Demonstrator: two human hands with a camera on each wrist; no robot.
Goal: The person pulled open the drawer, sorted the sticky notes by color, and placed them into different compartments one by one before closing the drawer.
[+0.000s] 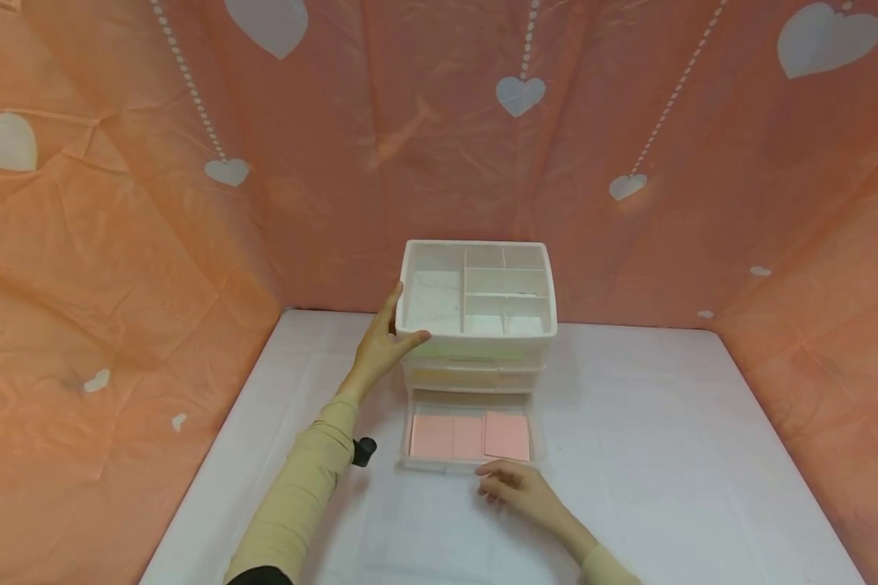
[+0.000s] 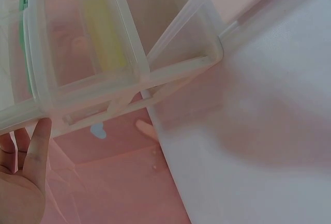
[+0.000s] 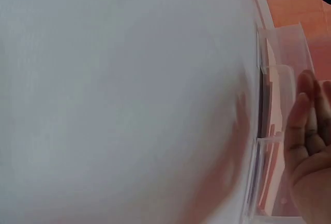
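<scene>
- Orange backdrop cloth printed with white hearts (image 1: 117,244) wraps the back and both sides.
- White cloth-covered table (image 1: 666,455) underneath everything.
- White translucent plastic drawer organiser with a compartmented top tray (image 1: 477,325) stands mid-table near the back wall; the left wrist view shows yellow and green contents, blurred, behind the translucent walls.
- Clear plastic bottom drawer (image 1: 471,467) is pulled out toward the person, front edge well forward of the organiser body.
- Three pink rectangular pads (image 1: 470,436) lie flat side by side inside the drawer; the right one sits slightly askew.
- Left hand (image 1: 380,345), beige sleeve, is against the organiser's left side: fingers straight and together up the side wall, thumb hooked across the front left corner under the tray rim. Fingers apart from thumb, bracing, not wrapped round.
- Right hand (image 1: 515,486) rests on the table just in front of the drawer's right front corner, fingers loosely curled, tips at the front lip; touching or just short, can't tell. Holds nothing.
</scene>
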